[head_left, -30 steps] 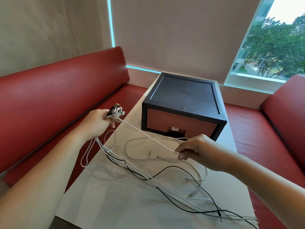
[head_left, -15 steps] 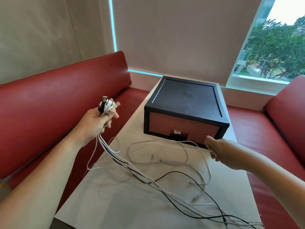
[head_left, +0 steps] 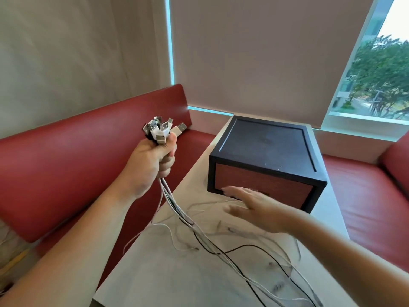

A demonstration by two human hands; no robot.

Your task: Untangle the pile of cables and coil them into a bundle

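Raised left hand [head_left: 152, 160] grips plugs [head_left: 162, 130]; cables [head_left: 177, 209] hang below fingers [head_left: 169, 159].

- Left hand [head_left: 152, 161] was held up, fingers curled in a fist round the cables [head_left: 170, 200], thumb near the top
- Left forearm stretched up from the lower left
- Right hand [head_left: 254, 209] was flat, fingers straight, pointing left, holding nothing
- Right forearm stretched from the lower right
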